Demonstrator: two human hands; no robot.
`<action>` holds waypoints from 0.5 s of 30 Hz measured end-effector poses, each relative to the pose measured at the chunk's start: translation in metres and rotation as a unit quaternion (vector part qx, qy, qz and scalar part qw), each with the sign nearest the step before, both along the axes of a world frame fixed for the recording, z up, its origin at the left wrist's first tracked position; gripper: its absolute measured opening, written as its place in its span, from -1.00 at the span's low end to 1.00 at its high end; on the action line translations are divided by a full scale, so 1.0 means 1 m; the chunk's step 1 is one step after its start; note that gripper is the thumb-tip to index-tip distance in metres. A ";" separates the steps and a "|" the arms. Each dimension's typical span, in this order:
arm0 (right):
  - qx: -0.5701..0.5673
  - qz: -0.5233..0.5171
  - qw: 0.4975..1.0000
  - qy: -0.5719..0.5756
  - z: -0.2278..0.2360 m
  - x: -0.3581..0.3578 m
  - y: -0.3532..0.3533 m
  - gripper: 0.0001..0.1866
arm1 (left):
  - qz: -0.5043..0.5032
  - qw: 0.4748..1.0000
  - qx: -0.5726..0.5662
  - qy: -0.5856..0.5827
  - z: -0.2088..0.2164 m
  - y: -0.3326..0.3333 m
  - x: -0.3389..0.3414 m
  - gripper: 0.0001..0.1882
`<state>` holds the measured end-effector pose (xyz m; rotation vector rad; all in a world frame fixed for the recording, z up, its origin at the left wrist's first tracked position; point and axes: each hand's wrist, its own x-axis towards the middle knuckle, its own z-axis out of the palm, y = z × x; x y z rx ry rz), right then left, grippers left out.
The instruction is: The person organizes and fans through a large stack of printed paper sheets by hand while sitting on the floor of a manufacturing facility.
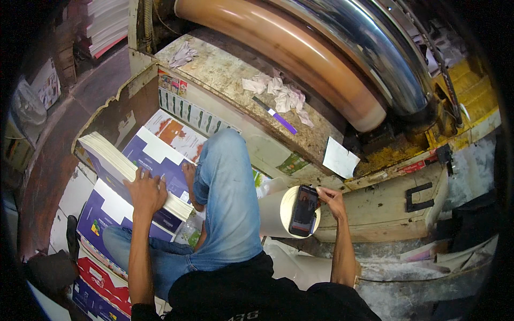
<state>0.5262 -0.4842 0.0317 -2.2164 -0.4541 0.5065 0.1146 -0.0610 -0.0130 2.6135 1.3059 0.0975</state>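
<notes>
My left hand (147, 190) is over the top edge of a thick stack of purple-and-white printed sheets (170, 203), its fingers bent across the white paper edges. The stack stands tilted on its side, and more purple-and-white sheets (152, 152) lie around it. My right hand (333, 203) pinches the upper right side of a black smartphone (304, 211) with its screen lit. Behind the phone is the round end of a large pale roll (274, 213), partly covered by it; whether the two touch, I cannot tell. My jeans-clad legs are between the hands.
A long brown roller (300, 59) and a shiny metal roller (375, 59) run across the far side. Before them, a stained ledge (225, 64) bears crumpled cloths (281, 93) and a purple-handled blade-like tool (281, 122). Red printed sheets (101, 278) lie at the lower left.
</notes>
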 end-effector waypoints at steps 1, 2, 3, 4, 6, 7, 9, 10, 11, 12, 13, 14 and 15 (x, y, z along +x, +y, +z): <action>-0.014 -0.001 1.000 0.003 0.001 0.000 0.001 -0.58 | -0.001 1.000 0.001 0.002 0.001 -0.001 -0.002 -0.60; -0.006 0.014 1.000 0.010 0.003 0.000 0.002 -0.59 | -0.003 1.000 0.013 0.007 0.002 -0.002 -0.004 -0.60; -0.009 0.021 1.000 0.015 0.005 0.000 0.003 -0.60 | 0.000 1.000 0.003 0.000 0.003 -0.003 -0.006 -0.61; -0.020 0.020 0.999 0.016 0.007 -0.001 0.004 -0.61 | 0.002 1.000 0.004 -0.004 0.004 -0.004 -0.008 -0.61; 0.005 0.032 0.999 0.021 0.009 -0.002 0.005 -0.62 | 0.002 1.000 0.003 -0.016 0.004 -0.007 -0.012 -0.62; 0.004 0.032 0.999 0.026 0.008 -0.002 0.005 -0.63 | 0.002 1.000 0.003 -0.023 0.005 -0.008 -0.014 -0.62; 0.027 0.042 0.998 0.042 0.006 -0.001 0.003 -0.63 | 0.004 1.000 0.006 -0.018 0.006 -0.009 -0.020 -0.62; 0.033 0.045 0.997 0.049 0.004 0.000 0.001 -0.63 | 0.005 1.000 0.009 -0.007 0.007 -0.010 -0.022 -0.61; 0.035 0.035 0.998 0.040 0.001 0.001 -0.001 -0.63 | 0.007 1.000 0.022 0.009 0.008 -0.011 -0.024 -0.61; 0.037 0.027 0.999 0.031 -0.002 0.002 -0.003 -0.62 | 0.009 1.000 0.012 0.001 0.009 -0.012 -0.026 -0.61; 0.017 -0.009 1.000 0.018 -0.006 0.003 -0.004 -0.61 | 0.011 1.000 0.013 -0.002 0.010 -0.013 -0.028 -0.61; 0.038 -0.006 0.999 0.001 -0.009 0.003 -0.006 -0.60 | 0.014 1.000 0.014 0.008 0.011 -0.014 -0.031 -0.61; 0.037 -0.030 0.999 -0.020 -0.012 0.002 -0.007 -0.59 | 0.011 1.000 0.013 -0.005 0.012 -0.015 -0.034 -0.61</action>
